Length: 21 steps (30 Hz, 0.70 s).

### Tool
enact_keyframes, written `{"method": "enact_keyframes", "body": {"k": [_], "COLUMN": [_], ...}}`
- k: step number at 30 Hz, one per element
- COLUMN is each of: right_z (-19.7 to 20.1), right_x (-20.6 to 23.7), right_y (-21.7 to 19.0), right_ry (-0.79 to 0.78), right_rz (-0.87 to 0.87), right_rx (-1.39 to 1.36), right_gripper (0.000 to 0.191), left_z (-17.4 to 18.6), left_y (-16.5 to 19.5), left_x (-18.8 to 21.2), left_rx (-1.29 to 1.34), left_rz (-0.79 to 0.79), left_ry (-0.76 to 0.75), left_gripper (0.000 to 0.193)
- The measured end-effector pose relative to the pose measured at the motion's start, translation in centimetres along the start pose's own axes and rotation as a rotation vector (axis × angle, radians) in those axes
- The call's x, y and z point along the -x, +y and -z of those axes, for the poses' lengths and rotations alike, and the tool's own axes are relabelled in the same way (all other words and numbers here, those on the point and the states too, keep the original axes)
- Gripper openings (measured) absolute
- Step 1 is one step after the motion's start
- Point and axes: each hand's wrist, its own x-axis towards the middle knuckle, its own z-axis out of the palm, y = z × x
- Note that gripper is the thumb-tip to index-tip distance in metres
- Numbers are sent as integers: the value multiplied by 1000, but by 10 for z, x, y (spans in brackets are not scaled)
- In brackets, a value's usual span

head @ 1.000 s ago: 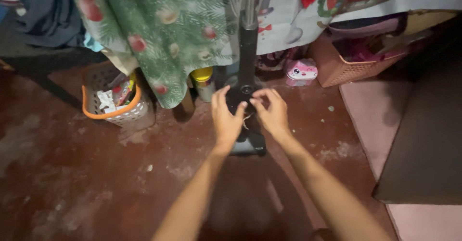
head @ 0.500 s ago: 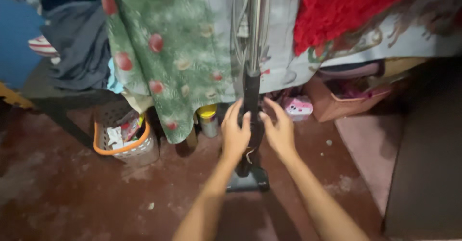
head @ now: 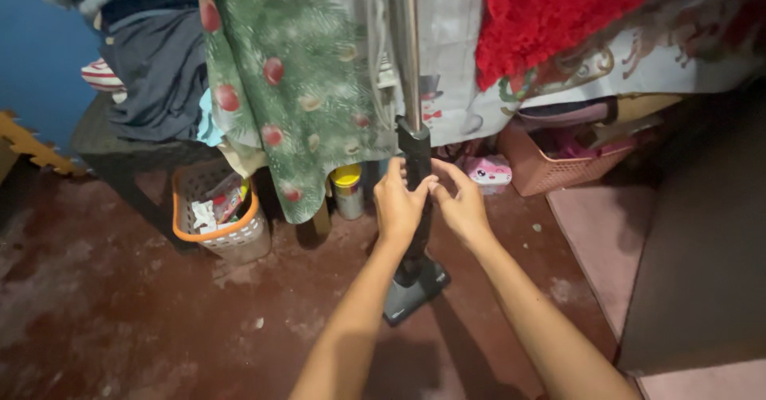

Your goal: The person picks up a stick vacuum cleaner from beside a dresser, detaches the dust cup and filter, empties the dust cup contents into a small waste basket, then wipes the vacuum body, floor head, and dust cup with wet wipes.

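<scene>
Basket [head: 219, 228] left of pole [head: 416, 168]

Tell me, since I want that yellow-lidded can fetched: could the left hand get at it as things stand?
Probably yes. The left hand rests on the black pole, and the yellow-lidded can stands on the floor just beyond it, under the green cloth's hem, with nothing between.

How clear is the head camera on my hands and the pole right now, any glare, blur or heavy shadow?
Head view: left hand and right hand are lit and fairly sharp on the black pole section; the chrome tube above shows a bright glare streak; the floor is dim and soft, with forearm shadows near the bottom edge; the right side is dark.
</scene>
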Motion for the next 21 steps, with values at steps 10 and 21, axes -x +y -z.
{"method": "enact_keyframes", "body": {"k": [10, 21], "right_z": [-4, 45], "right_x": [-18, -47], "right_y": [-21, -29], "right_ry": [100, -241], "right_rz": [172, 198], "right_rx": [466, 291], "right_gripper": [49, 49], "left_z": [-16, -4], "left_y": [8, 15], "left_x": [14, -4], "left_rx": [-325, 62], "left_rz": [34, -43], "left_ry": [-24, 12], "left_gripper": [33, 28]}}
